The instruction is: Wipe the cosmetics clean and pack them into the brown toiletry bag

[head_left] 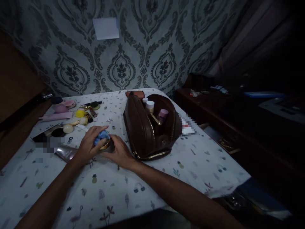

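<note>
My left hand [89, 144] is closed on a crumpled blue cloth [101, 136], pressing it against a small round container with a gold rim [106, 145]. From the other side, my right hand [121, 153] grips that container between thumb and fingers; its exact kind is partly hidden. Just right of my hands stands a brown cosmetic bag [139, 127], unzipped and gaping. Inside it are a white-capped jar [150, 106] and a pink-purple container [163, 115]. A silvery tube [65, 153] lies beside my left wrist.
Cosmetics spread over the table's left side: a pink tube [57, 116], a pink sponge [61, 108], a yellow item [80, 113] and a cream round piece [68, 128]. An orange-brown case [138, 94] lies behind the bag. A dark cabinet with an open drawer [224, 141] borders the table's right.
</note>
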A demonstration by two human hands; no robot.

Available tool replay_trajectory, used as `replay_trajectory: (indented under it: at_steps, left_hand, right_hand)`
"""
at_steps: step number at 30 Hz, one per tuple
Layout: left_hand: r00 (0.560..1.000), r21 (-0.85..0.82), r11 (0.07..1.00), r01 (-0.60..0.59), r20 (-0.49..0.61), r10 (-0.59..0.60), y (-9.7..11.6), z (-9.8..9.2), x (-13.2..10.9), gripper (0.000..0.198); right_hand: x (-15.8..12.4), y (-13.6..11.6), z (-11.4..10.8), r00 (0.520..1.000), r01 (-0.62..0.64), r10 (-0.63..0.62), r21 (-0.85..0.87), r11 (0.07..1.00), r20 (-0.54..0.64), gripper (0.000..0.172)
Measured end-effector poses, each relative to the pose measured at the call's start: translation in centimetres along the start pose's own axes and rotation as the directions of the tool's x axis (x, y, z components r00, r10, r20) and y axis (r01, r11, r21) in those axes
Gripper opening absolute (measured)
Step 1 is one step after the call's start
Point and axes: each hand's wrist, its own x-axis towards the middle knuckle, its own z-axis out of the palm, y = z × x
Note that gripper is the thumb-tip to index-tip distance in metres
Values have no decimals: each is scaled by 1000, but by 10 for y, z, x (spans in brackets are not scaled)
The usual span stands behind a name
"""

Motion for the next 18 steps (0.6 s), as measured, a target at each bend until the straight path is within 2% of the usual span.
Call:
replay_trajectory:
  at_steps: [4, 7, 12, 16, 18]
  left_hand:
    - [975, 189, 960, -206, 126, 185, -5, -5, -5, 44]
    - [956, 285, 914, -287, 148, 254, -7, -3, -7, 47]
    - [965, 283, 923, -261, 57, 255, -1, 3, -7, 34]
    - [971, 244, 941, -233, 4, 239, 4, 4, -8, 20]
    - [973, 222, 951, -216, -26, 228, 5, 4, -8, 18]
  right_hand:
    - [0, 7, 4, 997, 71, -70, -82, 994, 16, 49]
    - [-2, 9, 6, 996, 85, -82, -106, 991, 30, 54]
    - [-4, 5, 5, 1000, 5, -4, -52, 999, 21, 66]
    - [-4, 1, 2, 996, -53, 57, -51, 997, 75, 97]
    - [-4, 0, 0, 990, -71, 77, -54, 996, 116, 106]
